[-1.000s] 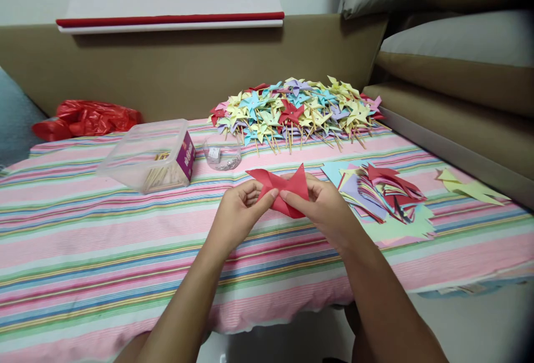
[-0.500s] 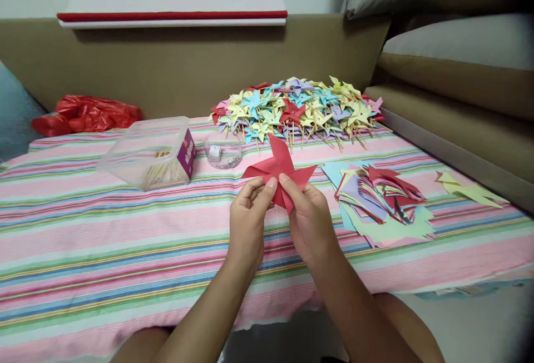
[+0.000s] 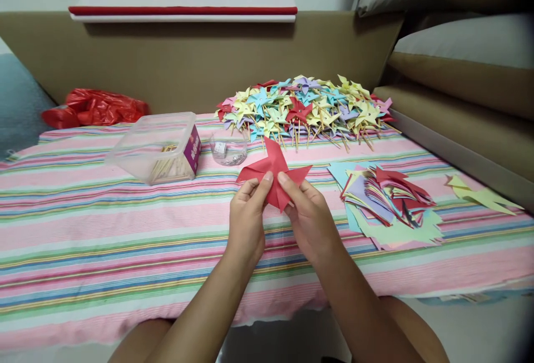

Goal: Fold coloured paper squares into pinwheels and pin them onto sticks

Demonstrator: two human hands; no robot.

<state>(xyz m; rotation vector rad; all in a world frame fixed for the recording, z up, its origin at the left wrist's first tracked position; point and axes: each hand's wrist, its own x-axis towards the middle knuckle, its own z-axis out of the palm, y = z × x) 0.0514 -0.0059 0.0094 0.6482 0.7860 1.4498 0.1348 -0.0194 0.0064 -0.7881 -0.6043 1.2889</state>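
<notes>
Striped cloth (image 3: 104,229) spread across the foreground below a brown panel (image 3: 187,60), running out of view at left, with its support mostly hidden. Above it, a red paper pinwheel (image 3: 274,157), grasped by the fingers of left hand (image 3: 245,224) and right hand (image 3: 312,224), thumbs together over its middle; other fingers partly lost behind the paper. Forearms (image 3: 359,296) cut off at the lower edge. To the left, a clear plastic box (image 3: 154,132) of sticks (image 3: 169,169), its print too small to read; just beside, a round clear container (image 3: 240,145) with tiny bits hard to make out. Beyond, heaped pinwheels (image 3: 300,112), overlapping and covering one another's sticks. Near the right hand, a pile of cut paper (image 3: 369,199) under a dark object (image 3: 411,217), impossible to identify; farther right, pale yellow paper (image 3: 479,193). Compared with a second ago, red points now fanned out toward the camera; compared with half a second ago, same pinch, surroundings shifted slightly rightward in view.
</notes>
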